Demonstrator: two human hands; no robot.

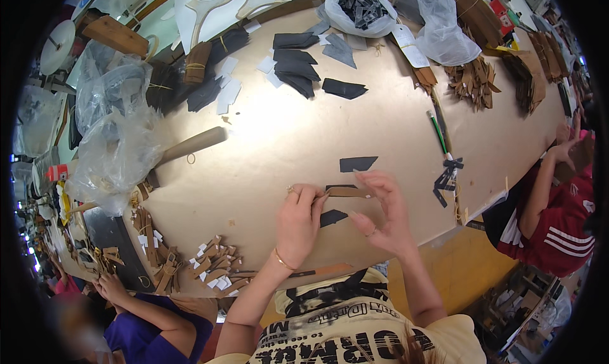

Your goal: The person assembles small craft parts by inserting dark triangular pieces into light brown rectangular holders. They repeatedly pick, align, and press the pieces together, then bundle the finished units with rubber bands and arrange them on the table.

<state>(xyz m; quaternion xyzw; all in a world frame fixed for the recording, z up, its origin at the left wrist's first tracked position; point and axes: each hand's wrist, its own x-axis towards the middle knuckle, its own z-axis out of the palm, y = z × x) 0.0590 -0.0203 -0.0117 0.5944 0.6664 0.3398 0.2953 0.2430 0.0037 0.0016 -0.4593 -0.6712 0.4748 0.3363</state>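
Pinched at its left end by my left hand [299, 219], a narrow brown leather-like strip [347, 191] lies across the space between my hands, just over the table. My right hand [388, 213] is at the strip's other end, thumb and fingers spread apart around it rather than closed on it. One black slanted-end piece [358, 165] lies flat beyond the strip. Another black piece [332, 218] lies on the near side, partly hidden by my left hand. A dark edge shows right behind the strip.
Black cut pieces [295, 69] and a bag of dark pieces [363, 12] sit at the back. Brown strips with white tags [217, 262] are heaped front left. A green pen [438, 132] lies to the right. Co-workers sit left and right; a red sleeve [564, 218] shows.
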